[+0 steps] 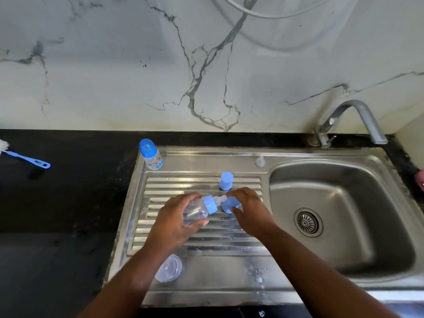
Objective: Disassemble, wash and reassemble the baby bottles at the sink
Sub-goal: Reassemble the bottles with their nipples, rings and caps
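My left hand (176, 222) grips a clear baby bottle (196, 211) tilted on its side over the ribbed drainboard (202, 237), its blue collar and clear teat pointing right. Just right of the teat, my right hand (249, 211) holds a blue cap (230, 205). A second blue cap (226, 180) stands on the drainboard behind my hands. An assembled bottle with a blue cap (150, 154) stands upright at the drainboard's back left corner. A clear teat (259, 161) sits on the back rim.
The steel sink basin (332, 216) with its drain lies to the right, and the tap (358, 120) rises at the back. A clear bottle piece (168, 268) lies near the front of the drainboard. A blue bottle brush (25, 158) rests on the black counter far left.
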The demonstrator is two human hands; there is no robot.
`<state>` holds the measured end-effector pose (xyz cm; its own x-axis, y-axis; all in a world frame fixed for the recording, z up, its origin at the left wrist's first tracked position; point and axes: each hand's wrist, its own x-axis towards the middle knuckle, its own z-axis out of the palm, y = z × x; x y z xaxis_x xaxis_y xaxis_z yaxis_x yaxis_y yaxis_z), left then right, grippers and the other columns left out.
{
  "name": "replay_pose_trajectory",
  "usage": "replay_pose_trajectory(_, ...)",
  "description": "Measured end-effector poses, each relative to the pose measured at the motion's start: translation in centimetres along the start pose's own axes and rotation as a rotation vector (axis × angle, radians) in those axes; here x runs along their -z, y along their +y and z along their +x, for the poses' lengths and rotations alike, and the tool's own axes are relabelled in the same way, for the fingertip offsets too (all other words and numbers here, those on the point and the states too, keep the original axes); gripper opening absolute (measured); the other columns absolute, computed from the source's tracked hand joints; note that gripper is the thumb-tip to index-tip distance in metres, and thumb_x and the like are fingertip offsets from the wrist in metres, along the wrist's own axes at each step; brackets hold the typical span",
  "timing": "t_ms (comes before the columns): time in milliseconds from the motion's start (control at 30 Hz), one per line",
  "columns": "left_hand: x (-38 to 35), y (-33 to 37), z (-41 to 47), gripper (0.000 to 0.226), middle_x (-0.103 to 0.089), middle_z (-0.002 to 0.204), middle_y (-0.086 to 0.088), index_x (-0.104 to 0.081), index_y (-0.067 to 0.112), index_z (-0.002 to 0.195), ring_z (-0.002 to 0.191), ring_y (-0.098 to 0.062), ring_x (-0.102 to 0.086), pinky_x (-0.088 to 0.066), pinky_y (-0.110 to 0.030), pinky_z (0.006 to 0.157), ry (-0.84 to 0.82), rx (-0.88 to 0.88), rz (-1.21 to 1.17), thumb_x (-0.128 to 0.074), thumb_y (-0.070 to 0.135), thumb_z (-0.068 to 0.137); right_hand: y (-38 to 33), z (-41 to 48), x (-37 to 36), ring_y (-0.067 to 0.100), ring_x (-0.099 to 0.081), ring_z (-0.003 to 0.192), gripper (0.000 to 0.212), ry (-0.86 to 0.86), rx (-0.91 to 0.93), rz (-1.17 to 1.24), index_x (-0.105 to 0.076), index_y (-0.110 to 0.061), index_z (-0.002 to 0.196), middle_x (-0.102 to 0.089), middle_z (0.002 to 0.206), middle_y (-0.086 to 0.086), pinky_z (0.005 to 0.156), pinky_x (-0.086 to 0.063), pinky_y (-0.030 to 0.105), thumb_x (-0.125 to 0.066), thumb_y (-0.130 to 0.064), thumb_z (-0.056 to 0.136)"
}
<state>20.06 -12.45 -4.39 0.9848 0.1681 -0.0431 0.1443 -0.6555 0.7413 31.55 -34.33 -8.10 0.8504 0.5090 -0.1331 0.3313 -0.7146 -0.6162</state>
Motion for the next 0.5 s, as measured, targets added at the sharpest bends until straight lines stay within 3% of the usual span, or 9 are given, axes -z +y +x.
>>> replay_pose_trajectory(133, 0.2, -0.2, -0.4, 0.061, -0.062, 0.120, 0.022, -0.059, 0.038, 0.130, 0.111, 0.003, -0.056, -0.044, -0.016, 0.092, 0.015, -0.011, -0.006, -0.086, 0.044, 0.075, -0.4, -1.5, 1.9, 0.015, -0.062, 0.099, 0.038, 0.174, -0.073, 0.236, -0.061, -0.031, 0.122, -0.063, 0.115, -0.008, 0.080, -0.050, 0.020, -0.069, -0.010, 0.091)
replay_pose_trajectory(267, 0.2, 0.2, -1.1, 0.062, -0.061, 0.120, 0.023, -0.058, 0.039, 0.129, 0.110, 0.001, -0.056, -0.046, -0.022, 0.092, 0.022, -0.016, -0.005, -0.087, 0.046, 0.074, -1.5, -4.3, 4.8, -0.003, -0.062, 0.103, 0.038, 0.216, -0.112, 0.480, -0.058, -0.030, 0.117, -0.067, 0.113, -0.012, 0.074, -0.044, 0.004, -0.066, -0.001, 0.094)
replay_pose_trajectory(500, -0.5, 1.9, -2.9, 0.063, -0.060, 0.119, 0.024, -0.058, 0.040, 0.129, 0.109, 0.005, -0.053, -0.037, -0.008, 0.089, -0.009, -0.068, 0.012, -0.086, 0.048, 0.073, -2.7, -8.1, 6.2, 0.005, -0.067, 0.104, 0.042, 0.061, 0.017, 0.560, -0.059, -0.032, 0.117, -0.068, 0.115, -0.017, 0.084, -0.046, 0.009, -0.063, 0.003, 0.094)
